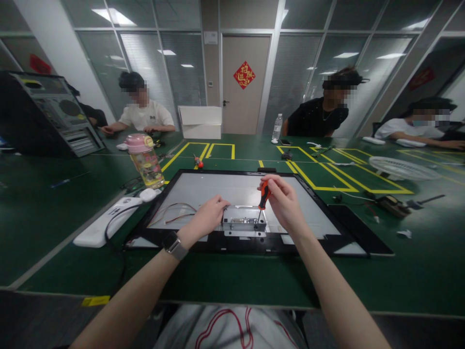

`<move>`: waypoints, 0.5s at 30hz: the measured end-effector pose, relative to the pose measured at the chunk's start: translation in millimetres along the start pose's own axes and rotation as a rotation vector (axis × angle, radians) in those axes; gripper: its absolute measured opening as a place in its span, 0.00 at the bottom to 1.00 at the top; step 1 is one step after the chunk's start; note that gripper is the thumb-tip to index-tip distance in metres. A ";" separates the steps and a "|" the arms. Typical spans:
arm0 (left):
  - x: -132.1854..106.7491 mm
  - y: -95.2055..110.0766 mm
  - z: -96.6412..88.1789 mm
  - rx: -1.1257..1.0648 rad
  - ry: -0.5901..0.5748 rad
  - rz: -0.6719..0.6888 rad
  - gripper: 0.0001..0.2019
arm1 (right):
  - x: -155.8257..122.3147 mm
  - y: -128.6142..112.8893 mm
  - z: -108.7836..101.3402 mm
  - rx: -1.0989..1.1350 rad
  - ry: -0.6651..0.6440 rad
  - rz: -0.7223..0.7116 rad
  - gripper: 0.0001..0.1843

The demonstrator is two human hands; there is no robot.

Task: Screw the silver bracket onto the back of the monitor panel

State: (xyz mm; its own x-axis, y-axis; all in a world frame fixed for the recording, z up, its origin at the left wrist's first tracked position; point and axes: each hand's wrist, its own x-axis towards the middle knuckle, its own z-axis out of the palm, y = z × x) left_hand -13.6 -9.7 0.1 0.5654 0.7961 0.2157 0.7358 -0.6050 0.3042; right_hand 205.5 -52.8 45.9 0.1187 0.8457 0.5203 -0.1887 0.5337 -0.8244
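A flat display panel (203,186) with a black frame lies on the table before me. On its lower middle sits a small grey metal box (238,224) with connectors along its front. My left hand (210,213) grips the left end of this box, fingers closed at its edge. Pinched in my right hand (285,201) is a red and black screwdriver (265,194), nearly upright. Its tip points down at the right end of the box; contact with a screw is too small to see. Thin wires (178,208) lie on the panel left of my left hand.
Left of the panel are a white power strip (107,223) and a pink-lidded bottle (147,162). A black panel (359,230) and a dark tool (392,206) lie at right. Farther off are a computer case (47,111), a white box (201,123) and several seated people.
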 end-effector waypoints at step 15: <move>0.0 -1.6 1.4 0.001 0.009 0.013 0.19 | 0.1 -5.7 0.8 0.087 -0.035 0.047 0.09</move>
State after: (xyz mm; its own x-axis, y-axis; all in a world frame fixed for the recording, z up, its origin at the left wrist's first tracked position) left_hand -14.3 -8.8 -1.7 0.5718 0.7880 0.2283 0.7287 -0.6156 0.3000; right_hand 205.8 -55.7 50.9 0.0742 0.8685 0.4902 -0.2776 0.4901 -0.8263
